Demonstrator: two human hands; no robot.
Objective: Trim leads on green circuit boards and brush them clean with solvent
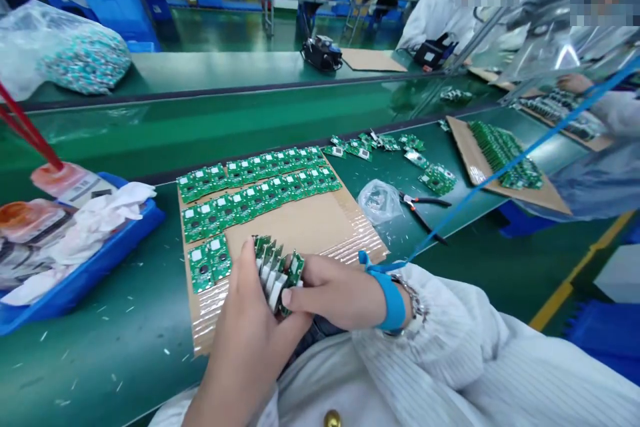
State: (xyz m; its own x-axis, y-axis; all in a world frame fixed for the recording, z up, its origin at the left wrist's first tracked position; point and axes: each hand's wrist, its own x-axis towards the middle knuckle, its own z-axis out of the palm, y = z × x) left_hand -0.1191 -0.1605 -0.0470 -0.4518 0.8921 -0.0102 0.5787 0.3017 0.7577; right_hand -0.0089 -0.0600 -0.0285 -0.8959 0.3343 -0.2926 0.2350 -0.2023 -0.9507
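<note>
My left hand (253, 327) is wrapped round a fanned stack of small green circuit boards (270, 265) with white parts on them. With thumb and fingers, my right hand (330, 288) grips a circuit board (295, 270) at the stack's right side. A blue wrist strap (393, 300) with a cord circles my right wrist. Both hands are over the near edge of a cardboard sheet (290, 223). On that sheet, circuit boards (260, 197) lie in two full rows, and two more start a third row at the left.
Loose circuit boards (385, 142), a small plastic bag (380, 201) and pliers (425, 203) lie right of the sheet. A blue tray (100, 267) with bottles and white cloth stands left. Another cardboard (550, 197) bears stacked boards at the right, near a co-worker's sleeve (620, 113).
</note>
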